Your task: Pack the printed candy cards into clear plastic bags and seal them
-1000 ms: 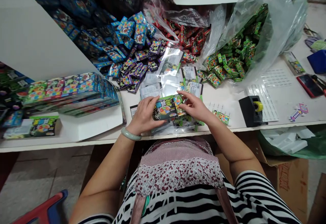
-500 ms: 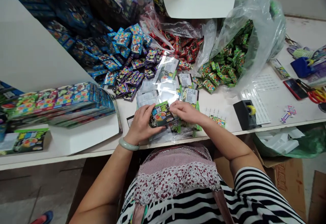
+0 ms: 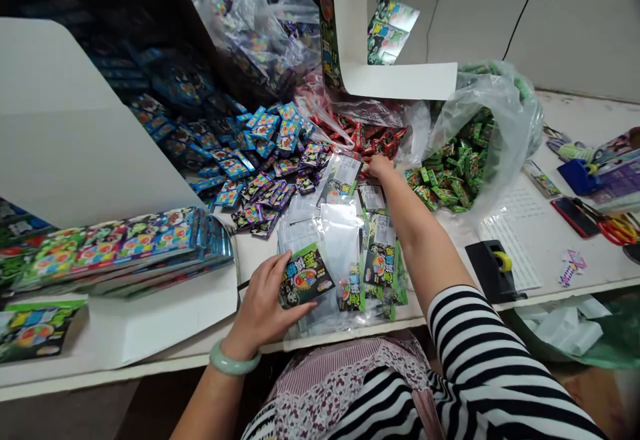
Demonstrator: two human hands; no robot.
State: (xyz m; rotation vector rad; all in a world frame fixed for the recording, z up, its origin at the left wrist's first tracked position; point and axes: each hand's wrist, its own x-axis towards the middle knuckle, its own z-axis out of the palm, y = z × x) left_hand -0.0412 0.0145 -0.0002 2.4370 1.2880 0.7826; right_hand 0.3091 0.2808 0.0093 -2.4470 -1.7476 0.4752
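My left hand (image 3: 263,303) holds a clear bag with a green printed card (image 3: 303,280) flat near the table's front edge, on top of a spread of similar clear bags (image 3: 345,240). My right hand (image 3: 382,167) is stretched far forward, fingers down at the edge of a heap of small red packets (image 3: 365,137). Whether it grips one I cannot tell. A heap of blue and purple packets (image 3: 260,153) lies left of the red ones, and green packets (image 3: 457,167) spill from a clear plastic bag to the right.
Stacked filled card packs (image 3: 125,247) rest on a white box lid at the left. A black tape dispenser (image 3: 493,270), sticker sheets (image 3: 515,240), a phone (image 3: 575,217) and scissors (image 3: 617,227) lie at the right. An open white display box (image 3: 395,73) stands at the back.
My right hand left the card bag and reached forward to the red packets. My left hand keeps the bag down. The view tilted up and forward.
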